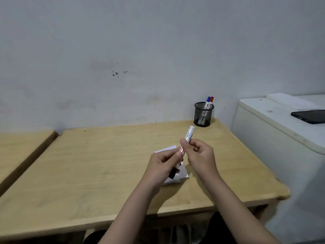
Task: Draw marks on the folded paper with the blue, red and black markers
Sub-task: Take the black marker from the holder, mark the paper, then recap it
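Above the tabletop, both hands grip the black marker: the left hand closed around its black cap end, the right hand around the barrel. Beneath them lies the folded paper. Blue and red markers stand in the mesh cup.

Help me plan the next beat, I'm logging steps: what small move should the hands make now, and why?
Probably pull the black cap off: the left hand grips the cap end, the right hand grips the marker barrel, and both hover over the paper. The blue marker and red marker stand in the cup.
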The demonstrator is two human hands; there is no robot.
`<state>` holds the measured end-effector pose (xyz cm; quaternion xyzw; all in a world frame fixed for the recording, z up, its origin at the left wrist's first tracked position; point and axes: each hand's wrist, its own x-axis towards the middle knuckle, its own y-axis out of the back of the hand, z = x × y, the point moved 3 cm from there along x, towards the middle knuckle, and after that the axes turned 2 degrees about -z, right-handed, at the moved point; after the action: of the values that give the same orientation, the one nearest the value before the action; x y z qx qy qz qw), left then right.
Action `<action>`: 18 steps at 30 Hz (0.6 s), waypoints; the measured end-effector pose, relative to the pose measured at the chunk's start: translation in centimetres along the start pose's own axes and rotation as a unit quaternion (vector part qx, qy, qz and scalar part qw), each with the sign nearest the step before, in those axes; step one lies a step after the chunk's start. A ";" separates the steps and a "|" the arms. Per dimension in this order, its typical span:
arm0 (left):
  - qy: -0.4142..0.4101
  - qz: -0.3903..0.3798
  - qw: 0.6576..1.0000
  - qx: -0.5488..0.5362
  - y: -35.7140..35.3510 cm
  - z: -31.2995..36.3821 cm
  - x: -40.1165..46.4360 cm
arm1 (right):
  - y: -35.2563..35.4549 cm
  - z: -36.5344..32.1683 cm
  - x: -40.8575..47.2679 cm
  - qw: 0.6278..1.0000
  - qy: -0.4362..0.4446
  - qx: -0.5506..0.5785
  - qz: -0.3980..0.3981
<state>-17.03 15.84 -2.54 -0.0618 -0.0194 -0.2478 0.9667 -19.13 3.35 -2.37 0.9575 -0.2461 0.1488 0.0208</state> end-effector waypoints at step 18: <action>-0.145 0.184 0.968 0.084 2.2 0.5 -3.7 | -1.6 -1.4 -2.4 0.996 0.006 0.041 -0.074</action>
<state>-19.19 19.60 -2.54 -0.0183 -0.1687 -0.0512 0.9842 -20.78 6.02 -1.71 0.9723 -0.1681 0.1622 -0.0064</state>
